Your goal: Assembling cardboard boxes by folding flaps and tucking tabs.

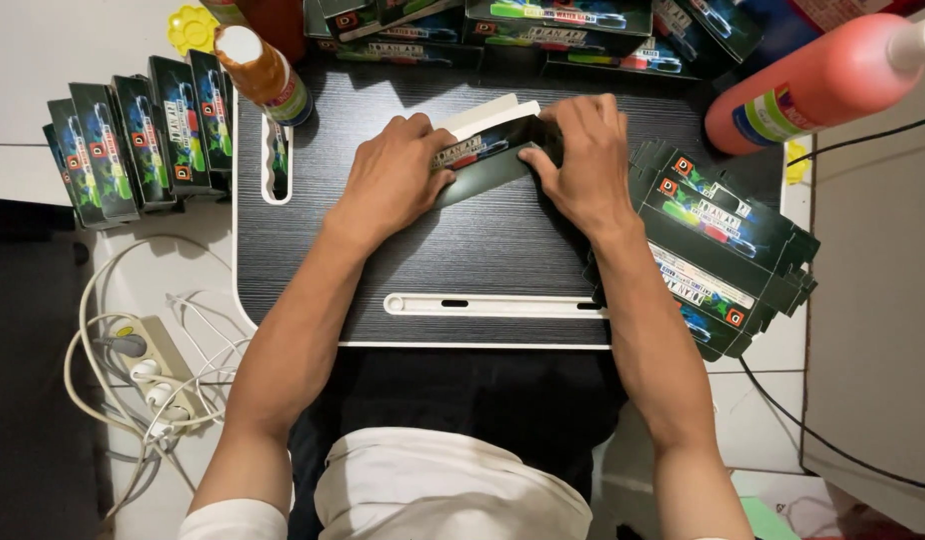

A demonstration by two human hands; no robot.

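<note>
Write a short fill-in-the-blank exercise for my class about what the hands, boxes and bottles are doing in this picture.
1. Both hands, the left hand and the right hand, press on one flat dark ____.
2. The lap table has a ____ top.
3. The stack of flat cartons lies at the table's ____ edge.
4. The big bottle at the upper right is ____.

Missing words: carton; black; right; red

— Underfoot? White tiled floor (13, 60) with thin grey grout lines, glossy under even indoor light.

— And furniture? Small lap desk (483, 250) set low on it, black wood-grain top, white rim, a white slotted groove near the front edge.

— Left side? White power strip (163, 370) lying amid tangled white cables (103, 320), beside a dark mat (33, 380).

— Right side? Black cable (833, 440) trailing across the tiles.
</note>
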